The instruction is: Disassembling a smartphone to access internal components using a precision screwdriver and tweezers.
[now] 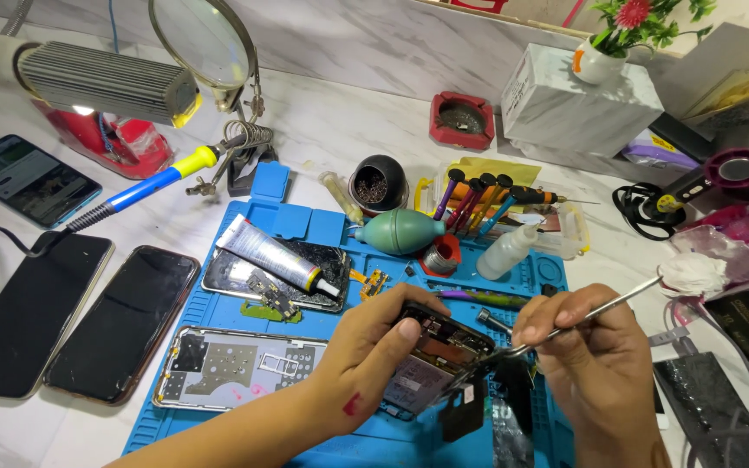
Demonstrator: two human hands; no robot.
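The left hand (373, 347) curls around an opened phone (433, 360) above the blue mat (305, 221) — fingers pressed on its edge. The right hand (595, 360) pinches tweezers (587, 318), tips on the phone.

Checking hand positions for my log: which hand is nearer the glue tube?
Left. The left hand holds the opened phone just right of and below the glue tube; the right hand, holding tweezers, is farther right.
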